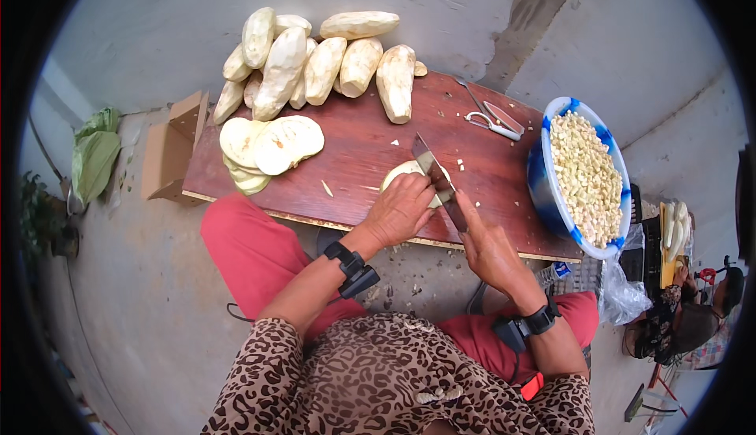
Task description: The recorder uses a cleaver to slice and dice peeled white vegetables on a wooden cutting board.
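Note:
My left hand (398, 207) presses down on pale peeled vegetable slices (403, 173) near the front edge of the reddish-brown wooden board (348, 140). In my right hand (490, 249) is a broad-bladed kitchen knife (437, 176), its blade across the slices beside my left fingers; its handle is hidden by the hand. Large round slices (287, 144) lie stacked at the board's left. Behind them are several whole peeled vegetables (280, 73), piled against the wall. A few small cubes (460, 166) lie around the knife.
A blue and white basin (540, 184) full of diced pieces stands at the board's right end. A peeler (493, 126) and another handled tool (471, 93) lie at the back right. An open cardboard box (171, 151) stands left of the board. Another person (679, 323) is at the far right.

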`<state>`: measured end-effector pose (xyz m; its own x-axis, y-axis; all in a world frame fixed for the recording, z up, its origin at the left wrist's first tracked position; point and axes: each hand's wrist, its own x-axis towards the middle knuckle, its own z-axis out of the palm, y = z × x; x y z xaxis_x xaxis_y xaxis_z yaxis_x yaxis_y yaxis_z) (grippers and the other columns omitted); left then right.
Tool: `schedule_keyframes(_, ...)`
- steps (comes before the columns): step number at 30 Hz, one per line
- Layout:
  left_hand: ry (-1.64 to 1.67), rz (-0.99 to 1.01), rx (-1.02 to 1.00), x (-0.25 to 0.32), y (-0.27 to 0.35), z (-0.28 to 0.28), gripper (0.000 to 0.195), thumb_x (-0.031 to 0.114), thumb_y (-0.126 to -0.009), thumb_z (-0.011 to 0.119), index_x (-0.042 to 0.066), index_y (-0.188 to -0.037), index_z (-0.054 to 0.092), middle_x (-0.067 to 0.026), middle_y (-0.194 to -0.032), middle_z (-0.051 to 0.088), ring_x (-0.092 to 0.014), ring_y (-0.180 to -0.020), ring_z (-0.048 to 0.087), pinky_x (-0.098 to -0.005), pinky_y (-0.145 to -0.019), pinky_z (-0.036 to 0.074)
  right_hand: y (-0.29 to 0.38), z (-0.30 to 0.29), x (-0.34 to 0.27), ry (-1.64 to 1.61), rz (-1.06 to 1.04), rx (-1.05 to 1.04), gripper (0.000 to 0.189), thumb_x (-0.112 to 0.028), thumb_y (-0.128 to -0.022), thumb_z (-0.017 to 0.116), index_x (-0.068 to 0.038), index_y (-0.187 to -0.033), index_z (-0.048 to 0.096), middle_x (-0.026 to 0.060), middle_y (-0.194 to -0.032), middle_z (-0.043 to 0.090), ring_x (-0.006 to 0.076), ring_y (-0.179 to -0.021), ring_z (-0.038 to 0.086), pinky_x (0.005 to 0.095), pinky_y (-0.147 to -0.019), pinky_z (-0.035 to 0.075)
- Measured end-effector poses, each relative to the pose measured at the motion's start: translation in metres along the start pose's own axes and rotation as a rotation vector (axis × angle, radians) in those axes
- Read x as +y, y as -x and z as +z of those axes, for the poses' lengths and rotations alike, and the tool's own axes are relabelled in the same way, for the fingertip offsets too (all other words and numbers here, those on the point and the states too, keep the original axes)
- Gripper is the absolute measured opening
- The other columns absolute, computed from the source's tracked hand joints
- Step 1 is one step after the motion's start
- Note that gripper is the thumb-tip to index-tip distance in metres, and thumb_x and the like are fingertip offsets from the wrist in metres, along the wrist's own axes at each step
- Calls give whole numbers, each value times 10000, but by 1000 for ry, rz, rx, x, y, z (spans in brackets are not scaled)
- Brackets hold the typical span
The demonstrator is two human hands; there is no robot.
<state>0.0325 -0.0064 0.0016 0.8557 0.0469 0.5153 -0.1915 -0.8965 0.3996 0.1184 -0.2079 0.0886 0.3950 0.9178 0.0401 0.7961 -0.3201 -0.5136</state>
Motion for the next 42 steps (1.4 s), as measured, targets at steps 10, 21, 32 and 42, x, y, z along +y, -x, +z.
schedule_keyframes(10,6,36,-23,0,-2,-4,326,158,-781,712,8,-1045,595,-138,-1123,553,-329,-1075,525,-436,-964,427,-16,17,9,56,36,-21,742,3,-889,565,-36,-1550,231,304,-915,647,477,-779,633,531,-702,508)
schedule_keyframes(21,23,-14,28,2,5,-6,427,140,-790,709,-4,-1166,567,-158,-1201,512,-346,-1165,491,-456,-1029,401,-10,9,5,-66,-3,68,769,19,-870,584,-40,-1548,228,334,-994,633,493,-885,627,534,-768,493)
schedule_keyframes(32,18,2,-10,-2,4,-6,310,151,-782,705,15,-1044,610,-130,-1068,548,-329,-1056,516,-447,-969,414,0,2,-12,113,15,-50,722,1,-892,552,-53,-1548,256,289,-925,651,457,-768,634,517,-702,511)
schedule_keyframes(42,42,17,-20,1,7,-6,332,109,-783,687,-7,-1081,597,-146,-1107,555,-342,-1107,524,-447,-994,419,-20,24,11,-56,3,39,732,-1,-898,568,-69,-1550,242,299,-1038,647,487,-885,630,527,-770,517)
